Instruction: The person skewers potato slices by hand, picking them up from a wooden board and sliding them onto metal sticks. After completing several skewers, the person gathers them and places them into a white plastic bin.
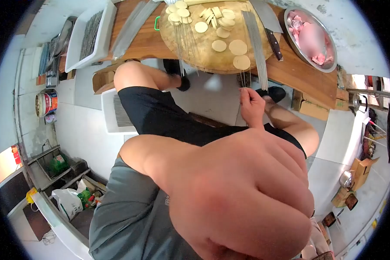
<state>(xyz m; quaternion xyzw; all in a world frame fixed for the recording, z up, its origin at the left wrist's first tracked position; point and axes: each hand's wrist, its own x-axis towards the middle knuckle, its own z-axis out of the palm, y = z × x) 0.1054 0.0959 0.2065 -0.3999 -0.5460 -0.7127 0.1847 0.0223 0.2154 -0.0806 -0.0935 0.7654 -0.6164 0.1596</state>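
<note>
Close to the camera, my left hand (247, 203) looms large, its fingers bent and pressed together; whatever it holds, if anything, is hidden. Beyond it, my right hand (252, 104) pinches the lower ends of thin skewers (244, 79) below the round board's front edge. These skewers reach up to a pale round slice (241, 62). More pale slices (219, 45) lie on the round wooden board (182, 43). A bundle of metal skewers (255, 47) rests at the board's right, and slices with skewers stand out at its left.
A cleaver (264, 19) lies right of the board, beside a metal bowl (332, 63) of raw meat. At the left are loose metal skewers (132, 26) and a white bin (106, 34) of skewers. Another white bin (109, 115) stands on the floor by the left leg.
</note>
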